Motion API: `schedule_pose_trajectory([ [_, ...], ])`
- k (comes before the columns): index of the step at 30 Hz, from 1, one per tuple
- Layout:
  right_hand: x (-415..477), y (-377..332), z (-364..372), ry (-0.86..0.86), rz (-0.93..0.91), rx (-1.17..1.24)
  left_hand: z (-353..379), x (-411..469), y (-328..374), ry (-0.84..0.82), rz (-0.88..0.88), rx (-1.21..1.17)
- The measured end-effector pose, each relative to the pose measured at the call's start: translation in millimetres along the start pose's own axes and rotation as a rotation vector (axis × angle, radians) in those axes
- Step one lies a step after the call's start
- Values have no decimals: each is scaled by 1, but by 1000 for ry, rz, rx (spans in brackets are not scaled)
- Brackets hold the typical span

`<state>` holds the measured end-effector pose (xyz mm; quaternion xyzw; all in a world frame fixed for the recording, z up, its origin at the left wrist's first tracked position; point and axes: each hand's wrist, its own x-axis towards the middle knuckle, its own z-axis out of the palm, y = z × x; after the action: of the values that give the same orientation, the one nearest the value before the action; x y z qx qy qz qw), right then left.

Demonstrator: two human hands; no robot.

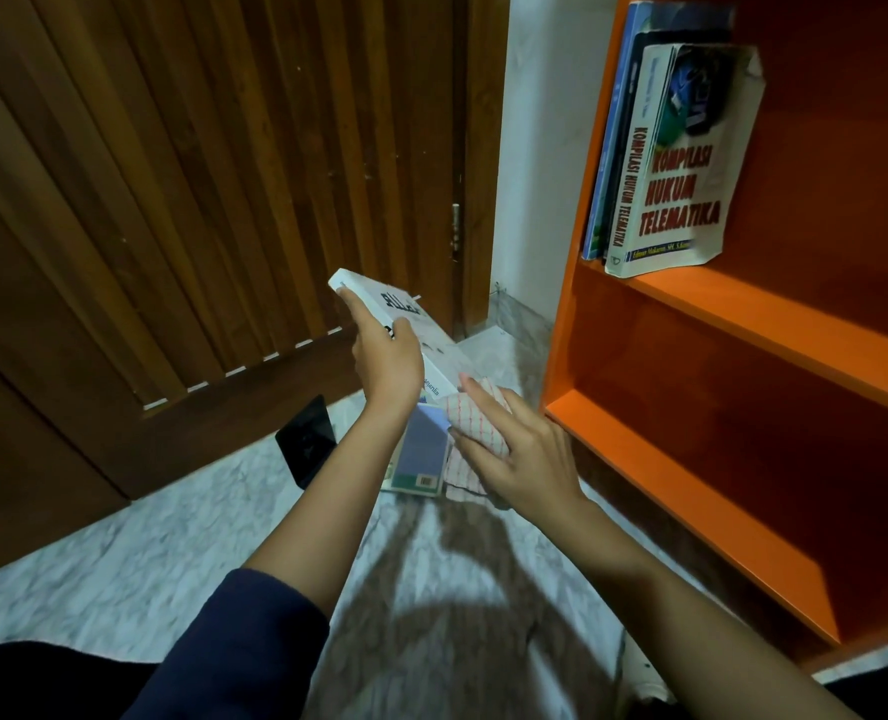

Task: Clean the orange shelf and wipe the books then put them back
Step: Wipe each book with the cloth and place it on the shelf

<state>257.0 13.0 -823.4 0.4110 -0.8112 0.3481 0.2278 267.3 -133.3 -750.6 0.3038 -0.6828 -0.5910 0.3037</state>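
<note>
My left hand [387,358] grips a white book [434,343] and holds it tilted above the floor. My right hand [522,452] presses a white cloth with red checks [475,420] against the book's lower end. Under them a blue-covered book [421,449] lies flat on the floor. The orange shelf [733,309] stands at the right. On its upper board three books lean left, the front one a white book with red lettering [686,189]. The two lower compartments hold nothing.
A dark wooden slatted door [197,174] fills the left and back. A black flat object [309,441] lies on the marble floor [171,527] near the door. A white wall strip [535,148] separates door and shelf.
</note>
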Motion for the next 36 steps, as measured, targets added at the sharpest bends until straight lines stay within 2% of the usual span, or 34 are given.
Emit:
schedule_pose_trajectory([
  [5,0,-3,-5,0,155,294,-5,6,-1,59,-14,-209],
  [9,12,3,-15,-66,333,303,-14,8,-6,67,-2,-375],
  [12,31,8,-26,-102,443,241,-16,1,-9,-28,39,-416],
  [17,87,2,-28,107,343,51,1,-21,-9,-165,196,-395],
  [21,131,-16,-30,134,121,-110,16,-33,-5,-228,263,-368],
  [23,137,-9,-34,133,80,-215,15,-32,-5,-216,261,-403],
  [28,122,29,-49,219,545,-280,11,-26,-4,-169,209,-524],
  [30,107,15,-38,187,500,-200,15,-25,-3,-165,203,-528],
  [32,85,-9,-20,97,271,-120,17,-24,-3,-129,203,-507],
  [34,65,-15,-10,52,80,-153,17,-20,-10,-71,162,-538],
  [36,59,0,-13,24,133,-215,13,-14,-19,-34,101,-601],
])
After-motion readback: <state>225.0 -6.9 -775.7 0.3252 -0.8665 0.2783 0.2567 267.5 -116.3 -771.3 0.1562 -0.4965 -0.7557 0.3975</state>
